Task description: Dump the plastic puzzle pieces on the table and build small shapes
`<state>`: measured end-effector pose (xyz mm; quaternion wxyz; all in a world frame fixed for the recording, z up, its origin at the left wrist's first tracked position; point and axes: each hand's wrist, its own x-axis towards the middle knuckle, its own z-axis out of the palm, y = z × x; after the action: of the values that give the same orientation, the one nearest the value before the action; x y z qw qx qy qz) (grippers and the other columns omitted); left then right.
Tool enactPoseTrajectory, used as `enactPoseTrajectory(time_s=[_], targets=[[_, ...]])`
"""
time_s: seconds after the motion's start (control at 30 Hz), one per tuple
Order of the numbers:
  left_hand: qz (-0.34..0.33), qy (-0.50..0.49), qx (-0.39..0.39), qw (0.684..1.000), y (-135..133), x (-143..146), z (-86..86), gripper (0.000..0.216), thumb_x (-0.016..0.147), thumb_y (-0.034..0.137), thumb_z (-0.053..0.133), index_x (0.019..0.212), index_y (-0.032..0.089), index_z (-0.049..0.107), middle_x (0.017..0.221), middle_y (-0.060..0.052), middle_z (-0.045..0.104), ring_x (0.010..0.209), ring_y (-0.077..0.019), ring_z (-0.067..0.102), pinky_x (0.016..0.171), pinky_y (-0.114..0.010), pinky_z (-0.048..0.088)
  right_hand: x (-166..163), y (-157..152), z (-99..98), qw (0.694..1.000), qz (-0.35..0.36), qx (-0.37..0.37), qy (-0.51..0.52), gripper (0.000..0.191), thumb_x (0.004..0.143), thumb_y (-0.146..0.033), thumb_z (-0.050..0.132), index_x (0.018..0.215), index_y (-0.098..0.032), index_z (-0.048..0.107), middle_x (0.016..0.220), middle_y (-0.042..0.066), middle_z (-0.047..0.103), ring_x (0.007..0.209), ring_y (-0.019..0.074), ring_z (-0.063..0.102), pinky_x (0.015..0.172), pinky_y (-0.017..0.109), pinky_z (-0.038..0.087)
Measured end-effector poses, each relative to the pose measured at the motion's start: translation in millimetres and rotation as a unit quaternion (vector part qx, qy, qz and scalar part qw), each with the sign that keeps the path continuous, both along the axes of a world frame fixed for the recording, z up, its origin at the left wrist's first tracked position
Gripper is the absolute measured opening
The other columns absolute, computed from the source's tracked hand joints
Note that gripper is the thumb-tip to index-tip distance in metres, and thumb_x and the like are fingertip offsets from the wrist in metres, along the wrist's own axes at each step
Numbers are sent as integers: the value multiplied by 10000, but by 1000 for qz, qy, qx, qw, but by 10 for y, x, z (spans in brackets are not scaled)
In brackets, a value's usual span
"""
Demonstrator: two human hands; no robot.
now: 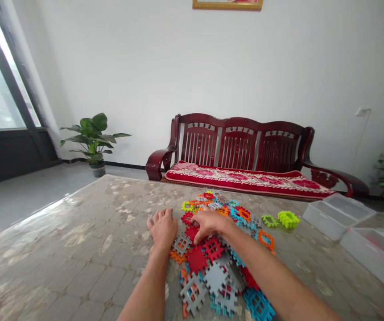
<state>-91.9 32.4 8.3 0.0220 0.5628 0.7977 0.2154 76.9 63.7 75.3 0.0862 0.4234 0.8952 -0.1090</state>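
Note:
A heap of plastic interlocking building tiles [196, 259] in red, grey, orange and blue spreads over the table in front of me. Some tiles are solid squares, others have window-like openings, and all have toothed edges. My left hand [164, 228] lies palm down on the table at the heap's left edge, beside a grey window tile [181, 243], its fingers apart. Over the middle of the heap reaches my right hand [208, 222], thumb and fingers spread around a red tile [192, 232]. Some of its fingertips are hidden, and my right forearm covers part of the heap.
Lime-green tiles [288, 219] sit in a small stack right of the heap. Two clear plastic bins [375, 249] stand at the table's right side. Behind the table [78, 249] is a dark red wooden bench [238, 142]; a potted plant [94, 138] stands at the far left.

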Motion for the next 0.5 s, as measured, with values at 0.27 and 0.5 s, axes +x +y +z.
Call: enactPoseTrajectory(time_s=[0.27, 0.5], targets=[[0, 21, -18, 1000, 3, 10, -4, 438, 878, 230, 403, 1259, 266, 615, 1403, -84, 549, 1336, -287, 417, 1106, -533, 233, 1, -36, 37, 1000, -9, -14, -13, 683, 536, -641, 783, 1081, -239, 698, 1073, 77, 708, 1172, 352, 543, 950, 386, 437], [-51, 45, -18, 998, 2, 78, -9, 447, 895, 223, 378, 1285, 262, 591, 1411, -84, 546, 1323, -274, 436, 1108, -527, 241, -61, -177, 214, 997, -36, -17, -68, 721, 530, -611, 816, 1112, -206, 682, 1143, 111, 688, 1197, 365, 540, 992, 402, 415]])
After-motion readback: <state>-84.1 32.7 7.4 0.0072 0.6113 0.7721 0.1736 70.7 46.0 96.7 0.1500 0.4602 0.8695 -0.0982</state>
